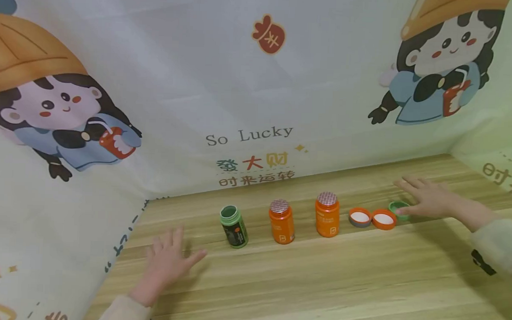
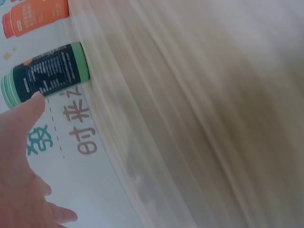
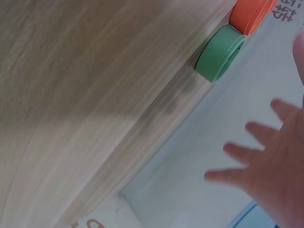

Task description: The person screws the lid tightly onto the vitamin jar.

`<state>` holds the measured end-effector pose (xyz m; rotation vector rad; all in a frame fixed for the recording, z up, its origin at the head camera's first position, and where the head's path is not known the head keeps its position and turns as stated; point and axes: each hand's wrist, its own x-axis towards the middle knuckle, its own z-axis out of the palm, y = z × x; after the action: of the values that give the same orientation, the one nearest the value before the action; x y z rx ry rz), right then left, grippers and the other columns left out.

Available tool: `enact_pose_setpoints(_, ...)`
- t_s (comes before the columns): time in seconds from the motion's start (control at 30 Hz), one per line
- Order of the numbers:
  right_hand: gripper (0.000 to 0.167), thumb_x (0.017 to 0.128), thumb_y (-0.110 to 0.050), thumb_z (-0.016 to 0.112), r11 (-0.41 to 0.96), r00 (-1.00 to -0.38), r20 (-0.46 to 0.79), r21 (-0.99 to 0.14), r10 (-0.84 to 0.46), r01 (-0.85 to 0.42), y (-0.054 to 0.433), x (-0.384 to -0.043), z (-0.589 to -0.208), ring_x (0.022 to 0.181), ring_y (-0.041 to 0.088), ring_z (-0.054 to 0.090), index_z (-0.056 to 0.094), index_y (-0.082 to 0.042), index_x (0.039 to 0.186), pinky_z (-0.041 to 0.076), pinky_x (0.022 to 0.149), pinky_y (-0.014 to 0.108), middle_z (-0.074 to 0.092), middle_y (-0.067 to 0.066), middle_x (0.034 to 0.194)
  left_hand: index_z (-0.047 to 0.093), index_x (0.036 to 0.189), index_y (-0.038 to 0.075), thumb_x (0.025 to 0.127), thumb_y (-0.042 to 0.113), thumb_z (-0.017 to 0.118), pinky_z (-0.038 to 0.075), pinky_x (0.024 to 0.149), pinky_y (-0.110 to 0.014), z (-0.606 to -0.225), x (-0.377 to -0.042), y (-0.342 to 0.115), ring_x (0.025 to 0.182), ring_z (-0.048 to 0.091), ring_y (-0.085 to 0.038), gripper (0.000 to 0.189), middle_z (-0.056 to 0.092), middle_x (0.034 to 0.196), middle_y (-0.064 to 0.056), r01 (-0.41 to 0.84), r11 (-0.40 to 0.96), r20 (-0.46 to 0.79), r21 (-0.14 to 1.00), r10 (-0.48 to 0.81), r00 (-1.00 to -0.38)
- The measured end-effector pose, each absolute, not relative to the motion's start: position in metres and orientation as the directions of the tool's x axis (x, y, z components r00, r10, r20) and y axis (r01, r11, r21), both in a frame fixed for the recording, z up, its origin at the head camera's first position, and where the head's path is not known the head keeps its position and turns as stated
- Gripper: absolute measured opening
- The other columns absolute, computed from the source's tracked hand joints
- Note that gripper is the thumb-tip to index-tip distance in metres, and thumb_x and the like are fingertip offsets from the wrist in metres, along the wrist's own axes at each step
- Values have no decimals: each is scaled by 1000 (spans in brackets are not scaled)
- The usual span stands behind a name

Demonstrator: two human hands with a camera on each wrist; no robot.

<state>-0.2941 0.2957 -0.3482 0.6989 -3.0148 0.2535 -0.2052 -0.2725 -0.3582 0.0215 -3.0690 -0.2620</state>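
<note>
My left hand hovers with spread fingers to the left of a green bottle, which stands upright and uncapped with a dark label. In the left wrist view that green bottle appears beyond the thumb. Two orange bottles stand to its right, their mouths covered by printed foil seals. My right hand, fingers spread and holding nothing, is beside a green cap. In the right wrist view the green cap lies beyond the fingers. Two orange caps lie left of it, open side up.
The wooden table runs up to a printed cloth backdrop behind the bottles. More cloth hangs along the left and right sides. Bottles and caps form one row near the back edge.
</note>
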Motion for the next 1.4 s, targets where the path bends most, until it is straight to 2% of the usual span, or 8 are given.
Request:
enact_pose_setpoints(0.13,87,73,-39,72,815,-851,27,-273,-525,-512,298,-298,-349,120,58,26,33,9,134,28,91,67,24,39,136,9,144,-3,80,59,57,22,100,-63,-360,-215,-260,125,22,-55,101,19,143,-33,34,963,102,267,7,-995)
enact_pose_setpoints(0.3,87,68,-21,78,768,-817,-27,-361,-576,-529,302,-307,-356,118,61,26,31,14,133,31,90,66,21,43,134,4,144,-5,77,42,71,23,103,-57,-366,-228,-237,130,21,-47,106,16,145,-31,89,801,87,592,46,-995)
enact_pose_setpoints(0.4,81,68,-6,76,752,-805,-47,-393,-591,-529,305,-313,-358,118,62,23,30,17,130,30,90,66,19,45,133,4,144,-3,74,37,75,26,102,-57,-369,-236,-224,130,25,-46,107,20,144,-31,89,718,86,690,41,-995)
enact_pose_setpoints(0.57,77,63,8,68,729,-790,-85,-454,-608,-512,308,-322,-355,120,62,17,29,18,129,24,93,68,17,46,132,10,145,0,73,31,77,32,99,-56,-369,-248,-208,125,34,-46,103,29,141,-29,78,661,93,747,12,-996)
enact_pose_setpoints(0.87,72,67,7,67,739,-763,-160,-433,-627,-516,306,-326,-354,121,60,20,34,14,131,22,95,68,24,43,133,30,131,-6,76,17,75,39,95,-51,-376,-258,-187,113,48,-38,75,49,122,-25,21,542,69,840,-70,-995)
enact_pose_setpoints(1.03,70,65,10,65,726,-753,-168,-462,-636,-510,305,-325,-358,119,60,22,36,14,129,25,93,68,25,43,132,32,127,-6,76,11,73,38,96,-51,-378,-259,-181,112,48,-39,68,49,120,-26,1,509,62,861,-103,-993)
enact_pose_setpoints(1.17,64,65,8,66,723,-747,-157,-438,-647,-534,305,-324,-360,116,59,29,41,15,124,30,91,65,31,43,127,32,126,-6,75,8,73,38,96,-51,-379,-259,-179,112,48,-40,67,49,120,-26,-5,500,67,866,-125,-990)
enact_pose_setpoints(1.4,61,67,4,67,771,-777,-191,-398,-600,-497,302,-325,-359,112,51,40,45,11,123,38,87,56,39,39,125,33,126,-9,72,2,71,38,97,-51,-378,-259,-178,112,48,-42,67,49,120,-29,-36,529,33,848,-120,-992)
